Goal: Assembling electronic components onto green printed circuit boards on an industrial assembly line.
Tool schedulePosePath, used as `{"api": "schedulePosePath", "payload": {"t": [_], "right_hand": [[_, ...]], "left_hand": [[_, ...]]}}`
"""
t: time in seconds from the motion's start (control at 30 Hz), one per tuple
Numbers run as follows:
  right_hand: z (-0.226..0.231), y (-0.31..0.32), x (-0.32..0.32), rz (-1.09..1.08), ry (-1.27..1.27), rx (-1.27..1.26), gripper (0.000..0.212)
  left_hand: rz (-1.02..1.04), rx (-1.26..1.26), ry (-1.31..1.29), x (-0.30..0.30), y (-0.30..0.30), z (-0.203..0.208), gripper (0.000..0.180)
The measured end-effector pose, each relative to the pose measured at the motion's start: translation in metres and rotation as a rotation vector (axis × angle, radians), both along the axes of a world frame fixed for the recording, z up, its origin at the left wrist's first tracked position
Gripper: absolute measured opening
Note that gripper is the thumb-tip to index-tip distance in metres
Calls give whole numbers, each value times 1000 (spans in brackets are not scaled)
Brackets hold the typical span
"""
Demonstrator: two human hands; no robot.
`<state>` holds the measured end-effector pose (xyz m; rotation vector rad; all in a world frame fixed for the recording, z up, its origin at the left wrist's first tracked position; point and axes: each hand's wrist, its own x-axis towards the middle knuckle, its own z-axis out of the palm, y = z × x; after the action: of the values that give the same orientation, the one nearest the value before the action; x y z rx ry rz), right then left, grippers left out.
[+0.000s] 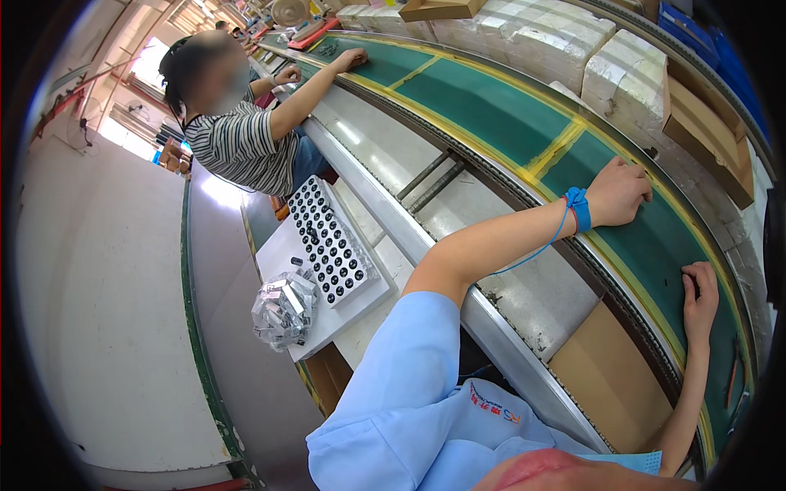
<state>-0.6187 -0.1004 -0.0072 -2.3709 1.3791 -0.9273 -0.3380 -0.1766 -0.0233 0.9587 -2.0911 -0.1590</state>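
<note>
My left hand (618, 194) rests on the green conveyor belt (491, 102), its back up and its fingers curled under. Around that wrist is a blue strap (580, 211) with a thin blue cord running back along my forearm. Further right, my right hand (700, 299) lies over the same belt near its far edge, fingers bent in. I see no item in either hand, though the undersides of the fingers are hidden. A slim red-handled tool (732, 378) lies on the belt beyond my right forearm.
Left of my arm, a white tray (370, 270) holds rows of black round parts, beside a clear bag (285, 309) of silvery pieces. A co-worker (246, 127) reaches over the belt. White foam blocks (557, 41) and an open cardboard box (708, 135) line the far side.
</note>
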Motion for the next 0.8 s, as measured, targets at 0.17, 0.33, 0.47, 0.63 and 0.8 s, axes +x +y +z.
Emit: {"api": "schedulePosePath", "payload": {"t": [0.17,0.33,0.47,0.63,0.8], "right_hand": [[1,0,0,3,21,-24,7],[1,0,0,-9,13,-11,7],[-2,-2,-3,-4,27,-11,7],[-2,-3,-3,0,18,-4,7],[-3,-5,-2,-1,14,8,6]], "left_hand": [[-2,8,-9,1,0,1,12],[-5,5,-8,1,-1,-1,12],[-10,17,-32,0,-1,-1,12],[-7,17,-22,1,-2,-1,12],[10,10,-13,1,-5,-6,12]]}}
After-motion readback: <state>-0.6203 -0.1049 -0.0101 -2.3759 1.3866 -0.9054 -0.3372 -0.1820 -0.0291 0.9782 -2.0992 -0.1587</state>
